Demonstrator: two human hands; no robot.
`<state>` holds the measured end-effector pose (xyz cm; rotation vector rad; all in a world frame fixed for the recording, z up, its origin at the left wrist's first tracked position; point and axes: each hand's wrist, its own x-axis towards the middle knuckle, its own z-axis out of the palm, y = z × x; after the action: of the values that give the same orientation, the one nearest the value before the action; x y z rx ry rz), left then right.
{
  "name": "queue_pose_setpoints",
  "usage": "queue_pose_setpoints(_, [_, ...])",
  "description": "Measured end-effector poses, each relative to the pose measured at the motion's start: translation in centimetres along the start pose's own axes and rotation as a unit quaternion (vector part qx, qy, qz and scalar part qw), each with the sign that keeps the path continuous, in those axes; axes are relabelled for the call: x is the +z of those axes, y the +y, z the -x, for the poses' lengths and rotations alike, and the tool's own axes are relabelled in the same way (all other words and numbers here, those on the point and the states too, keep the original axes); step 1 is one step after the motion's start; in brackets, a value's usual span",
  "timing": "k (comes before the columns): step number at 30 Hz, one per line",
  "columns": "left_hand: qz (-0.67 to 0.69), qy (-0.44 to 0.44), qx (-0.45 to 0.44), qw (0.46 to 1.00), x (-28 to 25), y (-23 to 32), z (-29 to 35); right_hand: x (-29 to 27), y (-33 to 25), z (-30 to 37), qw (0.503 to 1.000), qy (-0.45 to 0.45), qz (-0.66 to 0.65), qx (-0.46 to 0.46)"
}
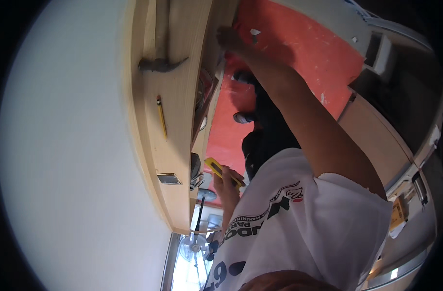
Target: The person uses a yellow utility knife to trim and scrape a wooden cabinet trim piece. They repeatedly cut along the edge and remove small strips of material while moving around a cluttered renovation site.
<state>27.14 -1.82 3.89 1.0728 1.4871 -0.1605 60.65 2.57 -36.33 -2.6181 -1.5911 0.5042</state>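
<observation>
My left hand (225, 183) is closed around a yellow utility knife (213, 165), held beside the edge of a light wooden tabletop (175, 106). My right arm stretches to the far end of this furniture. There my right hand (229, 40) is at the edge of the wood, dark and blurred, with its fingers hard to make out. On the tabletop lie a claw hammer (161, 65), a yellow pencil (161, 117) and a small dark, shiny rectangular piece (169, 178).
Below the tabletop, a shelf holds dark items (196, 167), partly hidden. My shoes (244, 117) stand on a red floor (304, 63) flecked with white scraps. A pale wall (71, 145) borders the tabletop. A fan (196, 247) stands near a bright opening, and more furniture (376, 131) is at the right.
</observation>
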Motion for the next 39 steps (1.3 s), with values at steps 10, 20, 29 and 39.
queue_pose_setpoints(10, [0.005, -0.013, -0.109, 0.994, 2.3, -1.6, -3.3, 0.5, 0.8, -11.4, 0.943, 0.148, -0.180, 0.237])
queue_pose_setpoints(20, [0.037, -0.030, -0.076, 0.996, 1.2, -2.0, -0.8, -5.2, -0.8, 8.2, 0.917, 0.036, -0.362, 0.163])
queue_pose_setpoints(29, [0.406, 0.092, 0.208, 0.885, -6.1, -3.2, 3.7, -29.5, -21.2, 26.9, 0.603, -0.116, -0.786, 0.075])
queue_pose_setpoints(39, [0.645, 0.196, 0.338, 0.657, -13.8, -14.2, 14.4, -32.0, -40.7, 39.5, 0.679, -0.278, -0.663, -0.151])
